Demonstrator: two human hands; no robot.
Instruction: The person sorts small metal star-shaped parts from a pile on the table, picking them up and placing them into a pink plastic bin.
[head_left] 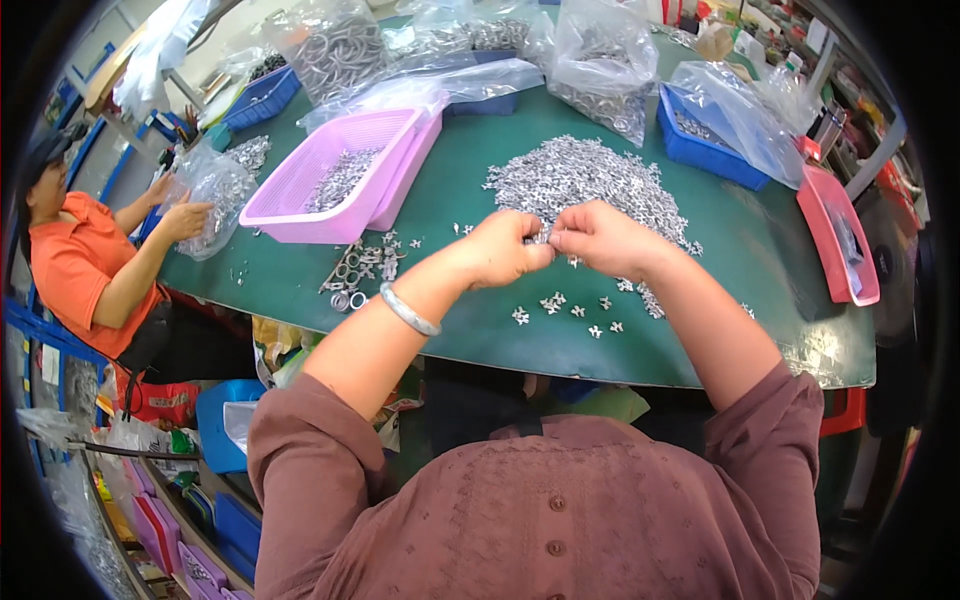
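At the left, a co-worker (85,262) holds a clear bag (212,208), then comes a pink basket (290,228). The left hand (507,250) and right hand (607,240) have thumb and fingers drawn together, nearly meeting, but whether they grasp a part cannot be told; the metal pile (590,178) lies just beyond them, left of a blue tray (708,162).

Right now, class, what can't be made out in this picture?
Head view: what, if anything, left hand and right hand pinch; they cover it.
Head view: fine detail in the silvery pile; pieces too small.
Head view: contents of lower pink basket; upper pink basket covers them.
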